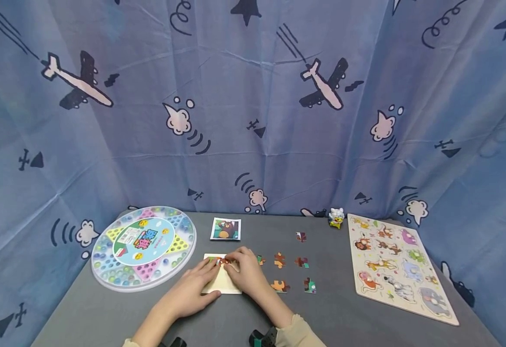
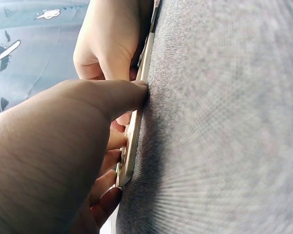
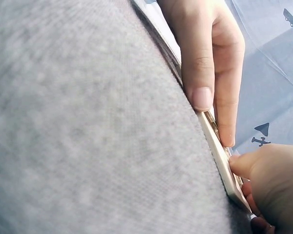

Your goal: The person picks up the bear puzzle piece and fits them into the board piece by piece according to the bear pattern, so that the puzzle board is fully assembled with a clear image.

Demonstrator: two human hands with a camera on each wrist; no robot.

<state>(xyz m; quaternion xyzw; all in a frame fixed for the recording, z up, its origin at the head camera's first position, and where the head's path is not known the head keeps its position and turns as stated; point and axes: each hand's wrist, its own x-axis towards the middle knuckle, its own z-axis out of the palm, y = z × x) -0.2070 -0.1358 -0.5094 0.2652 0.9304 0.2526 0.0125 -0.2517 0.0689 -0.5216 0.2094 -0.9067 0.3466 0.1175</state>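
A pale wooden puzzle board (image 1: 221, 285) lies on the grey table, with colourful jigsaw pieces along its far edge partly hidden by fingers. My left hand (image 1: 193, 288) rests over the board's left side, its fingers stretched toward those pieces. Its thumb presses at the near edge, as the left wrist view shows. From the right, my right hand (image 1: 247, 272) curls its thumb and index around a brown jigsaw piece (image 1: 224, 262) at the board's far part. In the right wrist view the right thumb (image 3: 241, 165) touches the top of the board.
Several loose jigsaw pieces (image 1: 279, 260) lie right of the board. A bear picture card (image 1: 225, 229) sits behind it. A round marble game board (image 1: 188, 248) is at left; an animal peg puzzle (image 1: 392, 279) and a small figurine (image 1: 336, 218) are at right. A blue curtain (image 1: 253, 106) hangs behind.
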